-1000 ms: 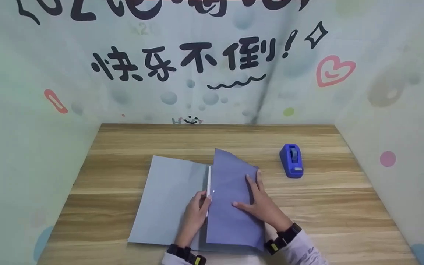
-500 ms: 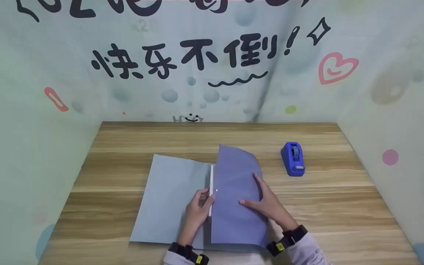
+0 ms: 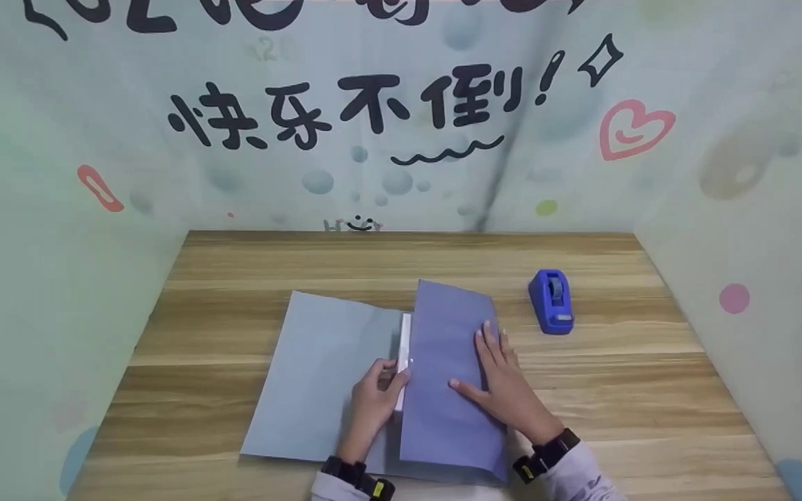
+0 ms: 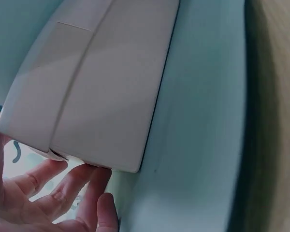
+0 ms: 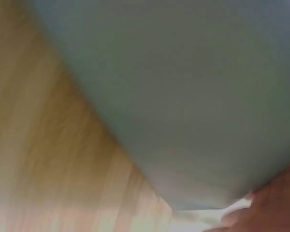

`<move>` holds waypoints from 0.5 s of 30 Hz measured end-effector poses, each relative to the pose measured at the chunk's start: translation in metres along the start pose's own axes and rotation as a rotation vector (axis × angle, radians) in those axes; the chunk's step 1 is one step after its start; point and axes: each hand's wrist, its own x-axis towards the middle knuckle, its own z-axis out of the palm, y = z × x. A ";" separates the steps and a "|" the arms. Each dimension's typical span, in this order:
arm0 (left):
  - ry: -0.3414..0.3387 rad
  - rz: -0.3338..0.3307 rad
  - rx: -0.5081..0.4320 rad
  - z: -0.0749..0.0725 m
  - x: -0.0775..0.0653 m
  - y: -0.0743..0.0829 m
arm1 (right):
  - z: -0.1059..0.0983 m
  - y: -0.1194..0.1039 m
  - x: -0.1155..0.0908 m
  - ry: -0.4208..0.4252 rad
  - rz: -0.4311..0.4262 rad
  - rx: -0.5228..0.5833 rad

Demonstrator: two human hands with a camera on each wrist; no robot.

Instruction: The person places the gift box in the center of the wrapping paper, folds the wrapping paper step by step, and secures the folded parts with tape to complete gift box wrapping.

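Note:
A white box (image 3: 404, 348) sits at the middle of a large sheet of paper (image 3: 324, 362), pale blue on this face. The sheet's right part is folded up over the box and shows a purple-blue face (image 3: 443, 410). My left hand (image 3: 373, 407) grips the box's left edge, thumb at the near side and fingers curled at its end. In the left wrist view the box (image 4: 106, 96) has a seam along it. My right hand (image 3: 516, 396) lies with spread fingers on the folded flap near its right edge. The right wrist view is blurred, mostly paper (image 5: 183, 106).
A blue tape dispenser (image 3: 552, 303) stands on the wooden table (image 3: 617, 390) to the right of the paper. A printed cloth backdrop (image 3: 401, 139) encloses the table at the back and both sides.
The right hand's fingers have straightened and spread along the flap's right edge. The flap's top, bowed half a second ago, now looks flatter. More of the white box shows beside it.

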 end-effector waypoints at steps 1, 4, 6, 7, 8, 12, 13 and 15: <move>0.004 -0.006 0.008 0.000 0.000 0.000 | 0.001 -0.001 0.000 0.009 -0.027 -0.035; 0.001 -0.030 0.010 0.000 -0.001 0.001 | 0.004 -0.004 0.001 0.027 -0.106 -0.130; -0.005 -0.037 0.008 0.001 -0.001 0.002 | 0.007 -0.008 0.002 0.042 -0.169 -0.207; -0.008 -0.042 0.005 0.001 -0.002 0.003 | 0.009 -0.010 0.002 0.051 -0.202 -0.244; -0.010 -0.046 0.003 0.002 -0.002 0.003 | 0.011 -0.013 0.003 0.055 -0.235 -0.277; -0.002 -0.030 0.021 0.005 -0.003 0.004 | 0.023 -0.027 0.001 0.066 -0.369 -0.363; -0.001 -0.025 0.027 0.005 -0.003 0.005 | 0.026 -0.031 -0.001 0.068 -0.399 -0.374; 0.002 -0.005 0.042 0.005 -0.004 0.006 | 0.031 -0.037 -0.003 0.072 -0.451 -0.389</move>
